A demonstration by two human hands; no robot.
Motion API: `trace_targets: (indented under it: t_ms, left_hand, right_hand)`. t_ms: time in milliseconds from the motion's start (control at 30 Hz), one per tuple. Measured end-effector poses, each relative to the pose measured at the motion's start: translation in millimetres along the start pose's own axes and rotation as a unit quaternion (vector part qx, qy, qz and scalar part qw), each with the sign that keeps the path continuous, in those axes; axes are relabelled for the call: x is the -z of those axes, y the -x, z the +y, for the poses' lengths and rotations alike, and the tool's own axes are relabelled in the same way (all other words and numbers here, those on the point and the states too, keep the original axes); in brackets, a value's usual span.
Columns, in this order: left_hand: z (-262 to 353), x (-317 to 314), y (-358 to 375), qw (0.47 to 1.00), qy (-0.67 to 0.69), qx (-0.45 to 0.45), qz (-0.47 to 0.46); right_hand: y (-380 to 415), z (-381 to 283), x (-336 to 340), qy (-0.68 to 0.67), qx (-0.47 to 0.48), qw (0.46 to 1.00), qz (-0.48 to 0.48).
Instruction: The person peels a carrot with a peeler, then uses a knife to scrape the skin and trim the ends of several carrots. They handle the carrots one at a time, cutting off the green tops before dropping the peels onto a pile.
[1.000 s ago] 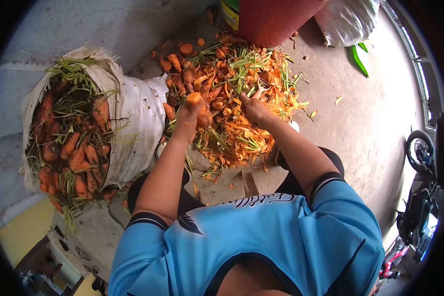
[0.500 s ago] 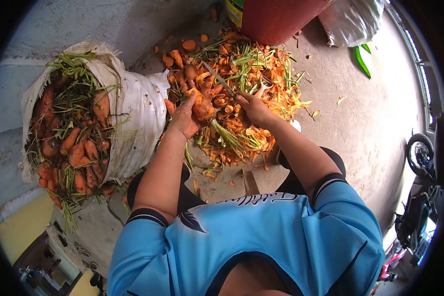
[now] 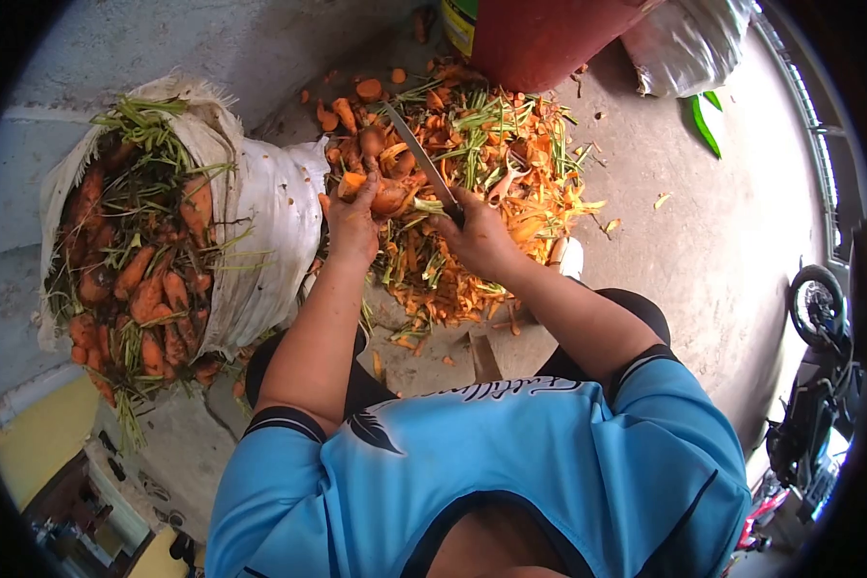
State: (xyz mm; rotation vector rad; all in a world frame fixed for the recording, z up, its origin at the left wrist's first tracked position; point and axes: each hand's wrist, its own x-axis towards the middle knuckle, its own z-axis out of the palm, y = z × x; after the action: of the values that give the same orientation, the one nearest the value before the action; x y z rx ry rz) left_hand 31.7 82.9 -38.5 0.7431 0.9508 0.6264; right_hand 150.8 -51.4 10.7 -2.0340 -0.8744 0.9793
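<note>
My left hand (image 3: pixel 354 223) is wrapped round a thick orange carrot (image 3: pixel 392 198), its cut orange end up by the thumb. The carrot's pale green stem end points right, meeting the blade near the handle. In my right hand (image 3: pixel 474 234) is a knife (image 3: pixel 418 152), its long blade slanting up and left over the pile; the fingers hide its handle. Beneath both hands spreads a heap of carrot peelings (image 3: pixel 539 226), mixed with green stalks (image 3: pixel 484 135) and cut pieces. A pinkish peeler (image 3: pixel 507 183) lies on the peelings, just above my right hand.
To the left, a white woven sack (image 3: pixel 270 212) lies with its mouth full of unpeeled carrots (image 3: pixel 144 289). A red bucket (image 3: pixel 549 43) stands behind the heap, beside another white sack (image 3: pixel 689 43). Green leaves (image 3: pixel 705 125) lie on the floor. A motorcycle (image 3: pixel 814 385) is at far right.
The carrot has turned from stalks hanging down to stem end pointing right. My right hand and knife have come lower and left, against the stem; the long stalks no longer show on it.
</note>
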Motion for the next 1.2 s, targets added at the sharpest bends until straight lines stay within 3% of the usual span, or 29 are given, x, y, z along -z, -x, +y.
trace_targets:
  t_ms: [67,100,200,300,400,533,600,633,733,833,933,1033,1200]
  left_hand:
    - [0,-7,6,0.998,0.055,0.026,-0.029]
    - [1,-9,9,0.995,0.082,0.039,-0.043]
    - [9,-5,14,0.987,-0.044,0.130,-0.078]
    - [18,2,11,0.941,-0.160,0.213,-0.210]
    - [12,0,15,0.907,-0.166,0.276,-0.272]
    - [1,2,15,0.900,-0.255,0.206,-0.287]
    - [-1,1,14,0.899,-0.322,0.161,-0.252]
    - [0,0,14,0.895,-0.354,0.137,-0.233]
    - [-5,8,9,0.925,-0.314,0.102,-0.190]
    - [-18,19,-6,0.897,-0.403,-0.005,-0.183]
    - [-13,13,2,0.865,-0.483,-0.034,-0.135]
    - [-27,8,5,0.856,-0.499,-0.060,-0.122]
    - [-39,13,1,0.843,-0.519,-0.073,-0.124]
  right_hand:
    - [-1,7,-4,-0.016,-0.050,0.998,-0.026]
    - [-8,27,-12,-0.047,-0.014,0.999,0.001]
    - [-32,61,-5,-0.001,0.050,0.999,-0.016]
    - [-25,26,23,0.035,0.053,0.998,-0.029]
    - [-31,40,15,0.030,0.098,0.992,-0.069]
    - [-15,18,14,-0.009,0.103,0.991,-0.086]
    - [-14,13,14,-0.008,0.081,0.995,-0.065]
    - [-11,7,15,0.079,0.057,0.994,-0.046]
    - [-8,1,19,0.183,-0.009,0.974,-0.137]
    - [-7,10,10,0.240,-0.030,0.957,-0.162]
    - [-7,12,5,0.264,-0.052,0.950,-0.157]
    - [-11,8,3,0.274,-0.008,0.945,-0.176]
    - [-30,39,-17,0.202,-0.030,0.968,-0.145]
